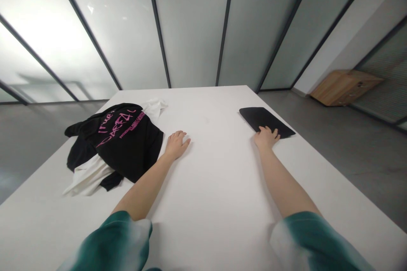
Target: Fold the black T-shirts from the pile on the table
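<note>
My left hand (177,144) rests on the white table with its fingers apart and nothing in them. Just left of it lies a loose heap of clothes, topped by a black T-shirt (136,148) with pink lettering. White cloth (90,175) pokes out from under the shirt at the near left, and more white fabric (154,107) shows behind it. On the right side, my right hand (267,138) touches the near edge of a flat, black, roughly rectangular piece (262,118), which looks like folded cloth. Its fingers are spread over that edge.
The white table (210,203) stretches away from me, and the black piece lies close to its right edge. Behind the far edge stand frosted glass panels (193,25) with dark frames. A wooden cabinet (345,88) stands on the grey floor at the right.
</note>
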